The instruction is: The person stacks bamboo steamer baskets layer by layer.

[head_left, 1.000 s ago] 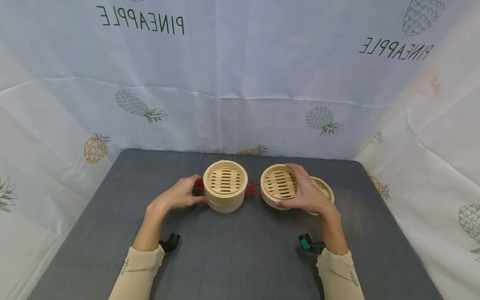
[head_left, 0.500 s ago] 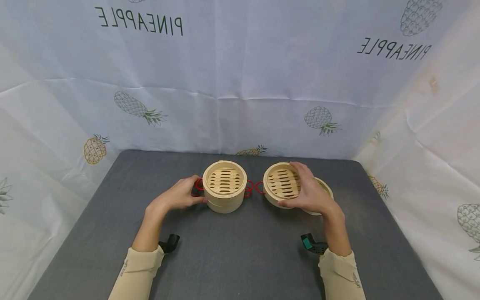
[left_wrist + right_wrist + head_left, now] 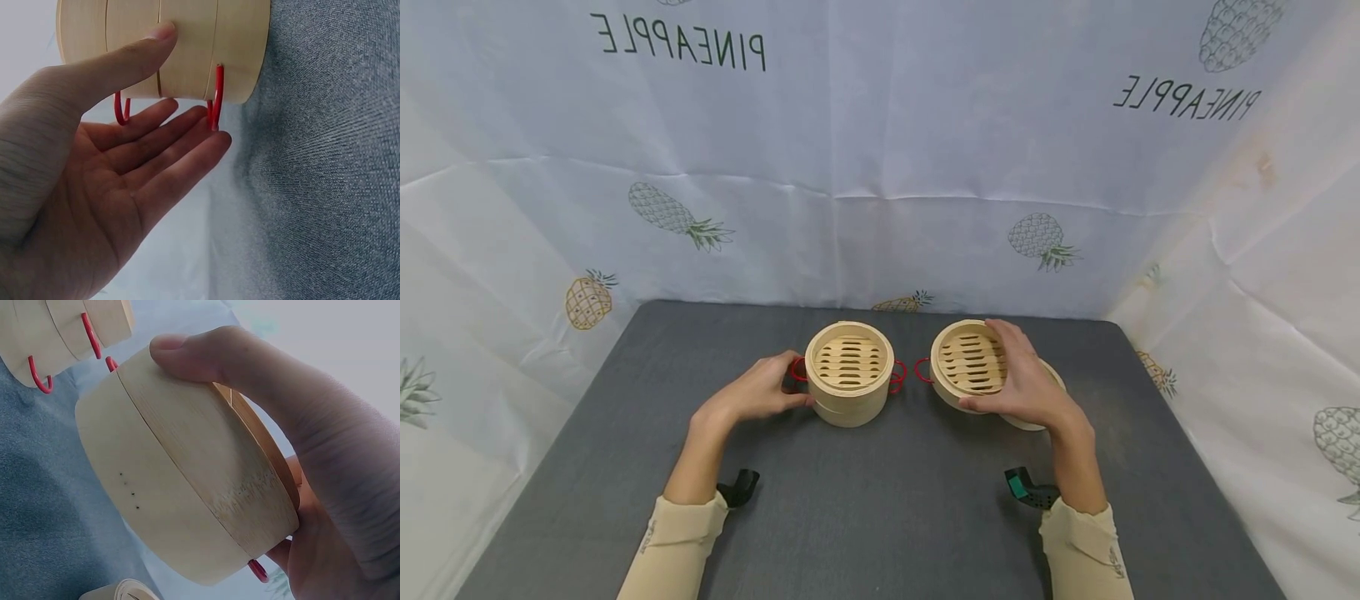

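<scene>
A stack of round bamboo steamer baskets (image 3: 850, 406) with red side handles stands left of the table's middle. My left hand (image 3: 756, 390) is at its left side. In the left wrist view the thumb (image 3: 134, 62) lies along the wall, and the nearly straight fingers reach behind the red handles. My right hand (image 3: 1026, 385) grips another bamboo steamer basket (image 3: 946, 385), thumb on the near wall and fingers at the far rim. That basket (image 3: 165, 462) appears tilted and raised off the table. Behind my right hand, a third round bamboo piece (image 3: 1027, 423) is mostly hidden.
The dark grey tabletop (image 3: 880, 517) runs in front of the baskets. Behind and beside it hang white cloths (image 3: 880, 242) printed with pineapples. A black wrist device (image 3: 1032, 490) sticks out beside my right forearm, another (image 3: 741, 487) beside my left.
My right hand has carried its basket a little to the right and slightly upward, widening the gap to the stack. The left hand and stack have stayed in place.
</scene>
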Available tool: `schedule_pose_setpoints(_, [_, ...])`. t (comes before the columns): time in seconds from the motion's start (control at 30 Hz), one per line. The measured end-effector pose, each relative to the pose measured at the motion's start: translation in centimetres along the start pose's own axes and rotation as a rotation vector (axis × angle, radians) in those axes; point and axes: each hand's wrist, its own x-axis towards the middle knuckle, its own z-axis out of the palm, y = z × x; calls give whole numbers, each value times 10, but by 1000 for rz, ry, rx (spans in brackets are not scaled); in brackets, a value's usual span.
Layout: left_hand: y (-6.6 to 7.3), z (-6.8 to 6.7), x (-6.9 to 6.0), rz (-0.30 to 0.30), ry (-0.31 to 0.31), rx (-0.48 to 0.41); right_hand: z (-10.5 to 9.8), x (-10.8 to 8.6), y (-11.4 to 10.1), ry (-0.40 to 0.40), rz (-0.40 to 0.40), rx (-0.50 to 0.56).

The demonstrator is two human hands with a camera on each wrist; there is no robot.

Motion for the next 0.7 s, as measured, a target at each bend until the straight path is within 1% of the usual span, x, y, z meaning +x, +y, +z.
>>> schedule_pose_setpoints(0.23, [2, -1, 0, -3, 0, 5, -4, -2, 0, 14, 8, 1])
schedule_pose_setpoints(0.7, [1, -1, 1, -11, -4, 0, -8, 2, -7, 30, -4, 26])
